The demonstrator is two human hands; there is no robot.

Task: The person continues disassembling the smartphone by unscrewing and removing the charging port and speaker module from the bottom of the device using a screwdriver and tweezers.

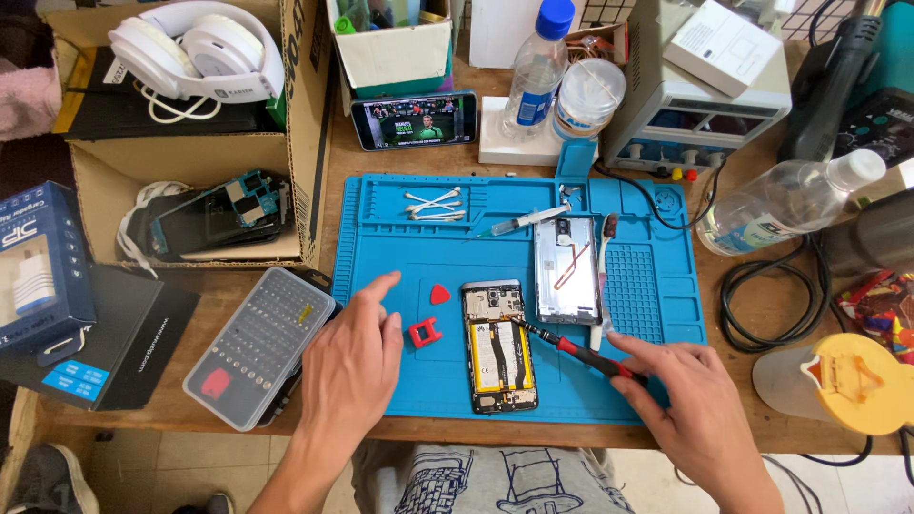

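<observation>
The right hand [700, 405] pinches a red-and-black screwdriver [581, 354] between fingers and thumb, its tip down on the upper right edge of the opened phone [499, 345]; the left hand [350, 366] is spread loose, holding nothing, index finger stretched out over the blue mat [400, 385].

Everything now placed off that opened phone, left to right. Far left of it, a blue carton with a white charger pictured on its face [36, 268], leaning over a flat black box [100, 347]. Nearer, left of the phone, a grey bit case with a clear lid [257, 345], just beside the left wrist. Above and left, an open brown cardboard box [300, 124] holding white headphones [195, 52]. Just left of the phone, a red clip [425, 332] and a red pick [439, 294]. Right of it, the silver back cover [566, 269]; well above and right, a flat white box [722, 45] on a bench supply.

Risk, as I judge it: the tip sits close to the yellow battery (a slip could gouge it), and any loosened screw could roll off the mat. The clear bottle [771, 211] lying well to the right could leak towards the cables.
</observation>
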